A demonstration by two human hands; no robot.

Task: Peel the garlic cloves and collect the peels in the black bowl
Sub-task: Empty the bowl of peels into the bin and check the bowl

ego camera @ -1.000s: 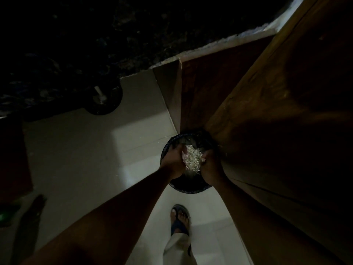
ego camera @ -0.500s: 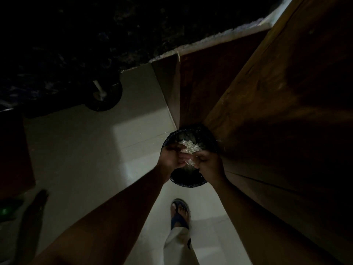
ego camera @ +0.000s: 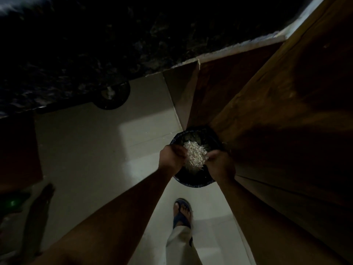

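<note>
Head view: pale, shredded garlic peels (ego camera: 195, 154), seemingly heaped above black bowl (ego camera: 193, 181)

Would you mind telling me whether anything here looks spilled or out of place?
Nothing clearly stands out: the garlic peels sit between the left hand and right hand over the black bowl. The frame is too dark to rule out strays.

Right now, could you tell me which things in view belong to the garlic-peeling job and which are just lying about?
Belong to the job:
black bowl
heap of peels
left hand and right hand, cupped around the peels

Just lying about:
round dark object on the floor
green thing, too dim to identify
sandal
</note>
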